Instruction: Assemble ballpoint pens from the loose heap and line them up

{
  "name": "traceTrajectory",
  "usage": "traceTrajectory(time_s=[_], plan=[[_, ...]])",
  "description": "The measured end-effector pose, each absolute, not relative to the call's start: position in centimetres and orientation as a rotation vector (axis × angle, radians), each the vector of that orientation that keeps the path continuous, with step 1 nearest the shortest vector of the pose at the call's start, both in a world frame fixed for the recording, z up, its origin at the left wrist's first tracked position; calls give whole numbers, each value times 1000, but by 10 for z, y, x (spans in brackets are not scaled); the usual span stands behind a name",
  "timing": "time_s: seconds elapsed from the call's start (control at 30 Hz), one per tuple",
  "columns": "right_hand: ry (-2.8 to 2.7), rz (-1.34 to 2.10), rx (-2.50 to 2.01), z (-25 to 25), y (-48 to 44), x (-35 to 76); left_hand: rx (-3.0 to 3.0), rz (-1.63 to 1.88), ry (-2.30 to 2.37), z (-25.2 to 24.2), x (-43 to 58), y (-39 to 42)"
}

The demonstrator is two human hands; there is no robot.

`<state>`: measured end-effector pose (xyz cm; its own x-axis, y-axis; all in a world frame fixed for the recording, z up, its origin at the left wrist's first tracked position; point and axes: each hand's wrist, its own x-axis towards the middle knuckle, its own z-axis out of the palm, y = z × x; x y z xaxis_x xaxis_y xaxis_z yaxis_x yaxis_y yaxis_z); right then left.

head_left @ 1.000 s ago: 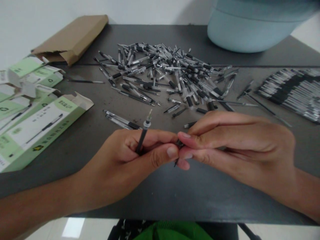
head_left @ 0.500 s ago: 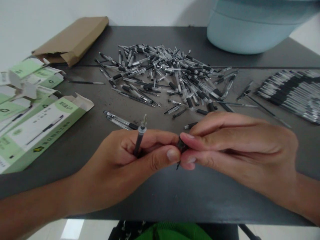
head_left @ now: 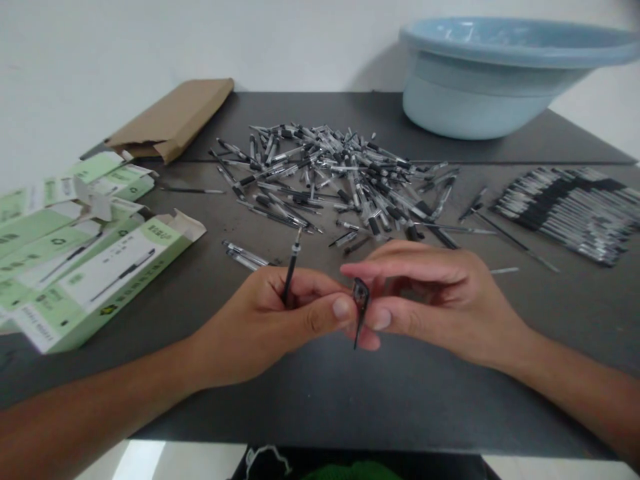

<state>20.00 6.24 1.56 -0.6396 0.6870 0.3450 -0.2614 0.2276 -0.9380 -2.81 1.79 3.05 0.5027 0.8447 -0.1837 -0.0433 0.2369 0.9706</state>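
My left hand [head_left: 273,315] is closed around a black pen refill [head_left: 291,270] that sticks up out of the fist, tip upward. My right hand [head_left: 440,300] pinches a small black pen cap [head_left: 361,297] between thumb and forefinger, its clip pointing down. The thumb of the left hand touches the cap too. Both hands meet above the near part of the dark table [head_left: 350,387]. Just beyond them lies a big loose heap of pens and pen parts [head_left: 340,177].
Green and white pen boxes [head_left: 85,253] lie at the left, one open. A brown cardboard box [head_left: 173,120] sits at the back left. A light blue basin [head_left: 495,73] stands at the back right. A neat row of pens [head_left: 570,207] lies at the right.
The view has tilted up and pulled back, so the basin and the wall show more. The hands stay together; the black cap is now more exposed between the fingers.
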Motion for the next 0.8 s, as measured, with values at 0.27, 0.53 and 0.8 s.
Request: traceTrajectory(time_s=[0.27, 0.53, 0.8], plan=[[-1596, 1758, -431, 19, 64, 197, 1124, 655, 861, 29, -28, 20], [-1487, 1767, -811, 18, 74, 208, 1177, 768, 1003, 27, -31, 18], [-1233, 1969, -897, 24, 78, 206, 954, 945, 865, 30, -36, 30]])
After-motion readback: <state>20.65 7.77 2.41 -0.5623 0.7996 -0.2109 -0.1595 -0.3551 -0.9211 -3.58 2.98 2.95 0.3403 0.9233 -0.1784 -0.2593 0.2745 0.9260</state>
